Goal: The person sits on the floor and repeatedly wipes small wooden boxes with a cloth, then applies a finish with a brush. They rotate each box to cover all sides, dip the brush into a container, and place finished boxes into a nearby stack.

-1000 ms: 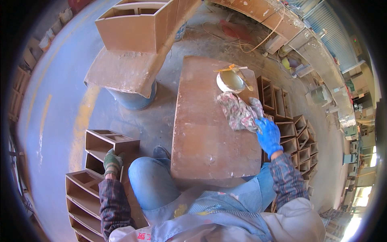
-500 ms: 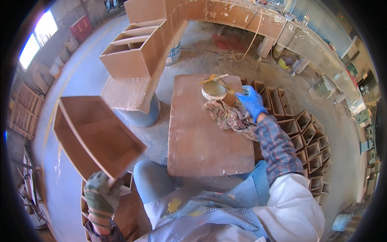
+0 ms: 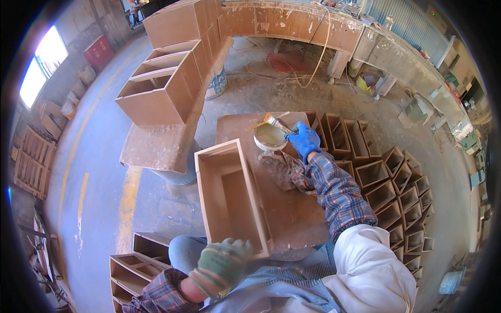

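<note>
My left hand (image 3: 223, 265), in a green knitted glove, grips the near end of an open wooden drawer box (image 3: 237, 195). The box is tilted over the left side of a low brown work board (image 3: 292, 221) in front of my knees. My right hand (image 3: 303, 141), gloved in blue, closes round the handle of a paintbrush (image 3: 279, 124). The brush's bristle end is over the rim of a round pot (image 3: 259, 144) holding a pale liquid. A crumpled patterned cloth (image 3: 287, 169) lies beside the pot, partly below my right forearm.
Many open wooden boxes (image 3: 383, 195) are stacked on the floor at right, and others (image 3: 128, 274) at lower left. A row of boxes (image 3: 162, 96) stands on a board over buckets (image 3: 177, 176). A long worn bench (image 3: 292, 23) curves across the back; a hose (image 3: 315, 68) hangs from it.
My left hand has brought the drawer box from the far left rightward to the work board. My right hand, earlier apart from the brush, has closed on its handle.
</note>
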The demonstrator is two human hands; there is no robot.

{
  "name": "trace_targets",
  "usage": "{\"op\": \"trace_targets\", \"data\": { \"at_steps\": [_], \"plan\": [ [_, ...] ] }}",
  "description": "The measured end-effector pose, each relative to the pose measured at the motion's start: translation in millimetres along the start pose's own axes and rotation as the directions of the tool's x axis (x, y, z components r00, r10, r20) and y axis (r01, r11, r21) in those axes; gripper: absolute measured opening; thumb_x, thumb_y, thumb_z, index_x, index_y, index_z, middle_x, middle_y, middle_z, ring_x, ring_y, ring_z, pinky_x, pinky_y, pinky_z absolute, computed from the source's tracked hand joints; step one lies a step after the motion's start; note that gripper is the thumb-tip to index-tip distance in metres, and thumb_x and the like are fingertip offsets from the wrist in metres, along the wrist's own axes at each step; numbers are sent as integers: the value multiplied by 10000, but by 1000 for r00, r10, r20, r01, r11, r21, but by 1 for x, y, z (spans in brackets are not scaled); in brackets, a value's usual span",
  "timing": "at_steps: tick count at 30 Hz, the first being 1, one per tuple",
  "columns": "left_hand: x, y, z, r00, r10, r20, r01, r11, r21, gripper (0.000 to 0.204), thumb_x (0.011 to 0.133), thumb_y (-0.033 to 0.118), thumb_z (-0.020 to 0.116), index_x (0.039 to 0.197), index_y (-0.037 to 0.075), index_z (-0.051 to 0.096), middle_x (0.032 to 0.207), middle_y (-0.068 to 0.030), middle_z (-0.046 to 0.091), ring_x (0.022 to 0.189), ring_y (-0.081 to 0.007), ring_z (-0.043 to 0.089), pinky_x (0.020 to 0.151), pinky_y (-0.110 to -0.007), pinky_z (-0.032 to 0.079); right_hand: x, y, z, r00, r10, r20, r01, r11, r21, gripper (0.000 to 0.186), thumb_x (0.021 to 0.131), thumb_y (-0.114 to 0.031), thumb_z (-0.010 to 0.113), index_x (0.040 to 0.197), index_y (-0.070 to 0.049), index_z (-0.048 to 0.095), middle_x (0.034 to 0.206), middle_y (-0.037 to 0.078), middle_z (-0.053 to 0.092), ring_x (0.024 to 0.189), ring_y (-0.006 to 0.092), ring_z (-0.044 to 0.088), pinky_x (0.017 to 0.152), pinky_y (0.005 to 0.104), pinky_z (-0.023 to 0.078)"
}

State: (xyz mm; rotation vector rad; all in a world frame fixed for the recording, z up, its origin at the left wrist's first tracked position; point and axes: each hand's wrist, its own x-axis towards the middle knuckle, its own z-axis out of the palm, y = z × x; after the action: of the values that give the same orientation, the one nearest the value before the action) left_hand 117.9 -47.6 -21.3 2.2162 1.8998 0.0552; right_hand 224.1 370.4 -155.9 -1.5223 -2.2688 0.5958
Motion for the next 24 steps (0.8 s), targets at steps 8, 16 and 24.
{"op": "trace_targets", "data": {
  "at_steps": [8, 16, 24],
  "plan": [
    [17, -1, -8, 967, 85, -239, -70, 995, 73, 410, 843, 202, 637, 1227, 59, 636, 1056, -62, 669, 956, -239, 674, 819, -363, 531, 8, 14, 8, 998, 9, -55, 19, 874, 486, 319, 841, -308, 827, 1004, -59, 712, 927, 112, 742, 870, 221, 698, 815, 371, 540],
    [9, -13, -44, 985, 152, 77, -140, 980, -145, 547, 870, 415, 703, 1281, 62, 624, 1194, -137, 693, 1144, -301, 655, 1070, -423, 439, 6, 2, -37, 993, -75, -94, 120, 588, 800, 163, 914, -88, 724, 1062, -46, 672, 899, 12, 684, 756, 67, 581, 654, 244, 490],
    [33, -44, -23, 758, -407, -509, 218, 894, -391, 677, 851, 226, 806, 1404, -31, 514, 1383, -255, 575, 1273, -425, 568, 1115, -473, 432, -23, -32, -48, 954, -217, -206, 298, 626, 720, 272, 879, -108, 783, 1131, -43, 705, 1041, 43, 718, 871, 128, 659, 805, 288, 554]
  ]
}}
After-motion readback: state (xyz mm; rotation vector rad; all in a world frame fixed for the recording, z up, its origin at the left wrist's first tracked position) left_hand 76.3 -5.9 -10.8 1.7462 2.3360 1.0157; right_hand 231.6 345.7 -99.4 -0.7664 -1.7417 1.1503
